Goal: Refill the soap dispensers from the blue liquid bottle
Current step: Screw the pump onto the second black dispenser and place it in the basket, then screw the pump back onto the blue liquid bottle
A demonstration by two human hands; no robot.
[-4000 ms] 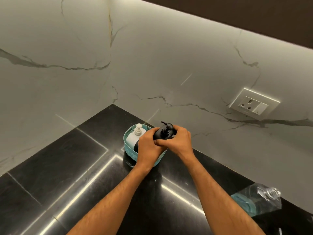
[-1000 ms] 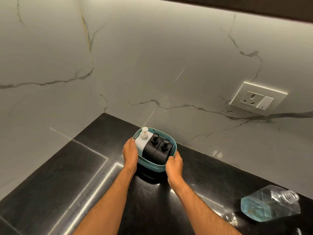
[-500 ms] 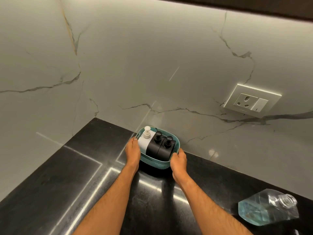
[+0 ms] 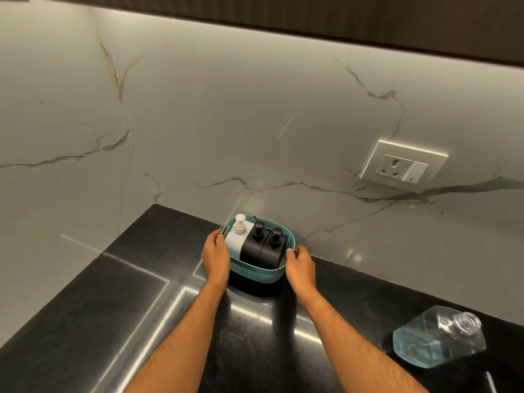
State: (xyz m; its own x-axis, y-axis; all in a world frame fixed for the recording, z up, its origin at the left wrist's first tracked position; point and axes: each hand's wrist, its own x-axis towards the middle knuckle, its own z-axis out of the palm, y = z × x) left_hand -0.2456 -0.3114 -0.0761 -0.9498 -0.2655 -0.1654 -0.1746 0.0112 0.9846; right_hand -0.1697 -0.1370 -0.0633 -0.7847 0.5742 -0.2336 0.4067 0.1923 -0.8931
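Note:
A teal perforated basket (image 4: pixel 255 275) stands on the black counter close to the marble back wall. Inside it stand a white pump dispenser (image 4: pixel 236 239) and two black pump dispensers (image 4: pixel 253 245) (image 4: pixel 273 248), all with their pumps on. My left hand (image 4: pixel 216 255) grips the basket's left end. At the basket's right end my right hand (image 4: pixel 301 263) holds the rim. The clear bottle of blue liquid (image 4: pixel 436 340) stands uncapped on the counter at the lower right, apart from both hands.
The black counter (image 4: pixel 113 321) meets marble walls at the back and left, forming a corner. A wall socket with a switch (image 4: pixel 402 167) sits on the back wall at right. A dark cabinet underside (image 4: pixel 340 21) runs along the top.
Four seconds ago both hands were on a black dispenser's pump. Since then they took the basket by its ends and slid it back toward the wall.

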